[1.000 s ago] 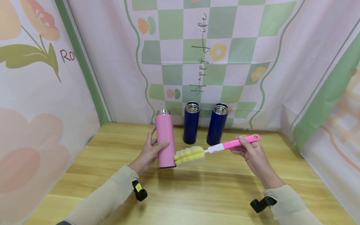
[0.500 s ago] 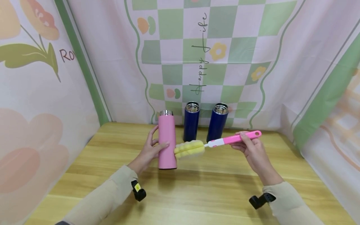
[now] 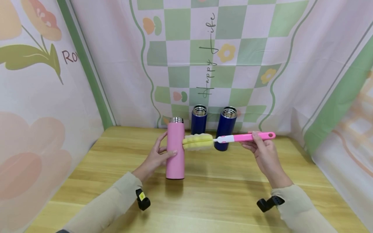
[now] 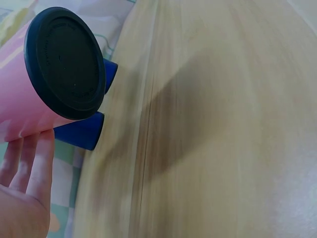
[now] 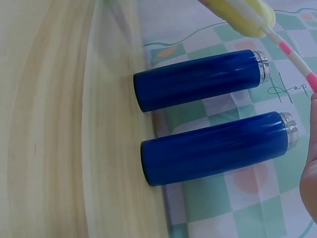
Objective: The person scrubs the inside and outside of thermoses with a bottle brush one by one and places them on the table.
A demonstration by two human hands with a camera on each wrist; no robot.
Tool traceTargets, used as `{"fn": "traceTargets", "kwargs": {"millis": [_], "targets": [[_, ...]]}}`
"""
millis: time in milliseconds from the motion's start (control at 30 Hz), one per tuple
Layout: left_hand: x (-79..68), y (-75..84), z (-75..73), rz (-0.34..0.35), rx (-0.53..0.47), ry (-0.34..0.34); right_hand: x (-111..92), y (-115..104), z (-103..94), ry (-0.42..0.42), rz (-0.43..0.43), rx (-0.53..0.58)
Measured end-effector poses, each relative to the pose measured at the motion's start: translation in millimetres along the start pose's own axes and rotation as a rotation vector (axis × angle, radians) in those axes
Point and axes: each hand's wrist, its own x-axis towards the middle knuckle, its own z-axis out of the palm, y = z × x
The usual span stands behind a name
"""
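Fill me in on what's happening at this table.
A person's left hand grips a pink bottle, raised off the table. The right hand holds a brush by its pink handle, the yellow head seemingly touching the bottle's outer side, not inside it. Two dark blue bottles stand uncapped toward the back.

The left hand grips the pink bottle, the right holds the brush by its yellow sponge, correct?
Not the sponge: the head view shows the right hand holding the brush by its pink handle. The left hand does grip the pink bottle.
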Motion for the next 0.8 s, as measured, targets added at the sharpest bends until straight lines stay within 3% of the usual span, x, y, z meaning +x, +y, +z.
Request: {"fn": "traceTargets", "kwargs": {"millis": [500, 800], "targets": [[-4.0, -2.6, 5.5, -0.018, 0.016, -0.018, 4.9, -1.0, 2.8, 0.080, -0.036, 0.107], [-3.8, -1.2, 6.7, -0.028, 0.012, -0.035, 4.3, -4.1, 5.4, 0.065, -0.008, 0.127]]}}
